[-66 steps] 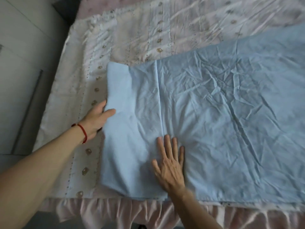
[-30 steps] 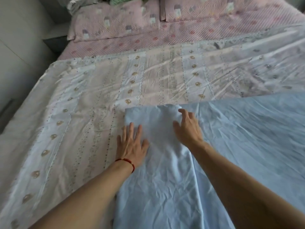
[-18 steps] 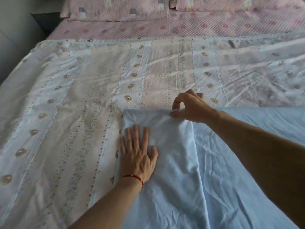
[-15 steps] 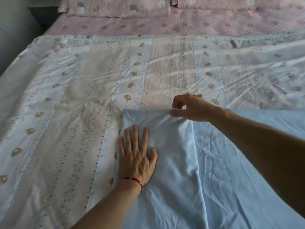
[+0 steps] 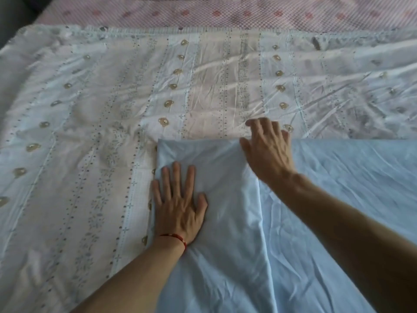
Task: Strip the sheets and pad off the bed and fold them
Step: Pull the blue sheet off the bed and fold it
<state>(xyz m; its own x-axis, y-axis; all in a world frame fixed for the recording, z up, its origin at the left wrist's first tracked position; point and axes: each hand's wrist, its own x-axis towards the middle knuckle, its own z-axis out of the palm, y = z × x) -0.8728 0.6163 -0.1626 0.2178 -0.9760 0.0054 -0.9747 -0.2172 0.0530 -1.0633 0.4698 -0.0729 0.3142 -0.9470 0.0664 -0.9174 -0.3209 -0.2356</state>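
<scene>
Right hand let go its pinch on the fold's far edge; fingers now spread loose over it.
Left hand flat, fingers straight, pinning blue sheet on the bed: keep pressing, sweep creases rightward. Patterned sheet beneath, pink pad beyond.

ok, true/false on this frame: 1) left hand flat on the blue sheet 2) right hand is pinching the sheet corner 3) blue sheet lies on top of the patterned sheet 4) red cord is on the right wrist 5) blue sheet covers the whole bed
1. True: the left hand lies flat, fingers straight, on the blue sheet.
2. False: the right hand is open at the sheet's far edge, pinching nothing.
3. True: it lies over the patterned sheet.
4. False: the red cord is on the left wrist.
5. False: the patterned sheet shows uncovered to the left and beyond.
</scene>
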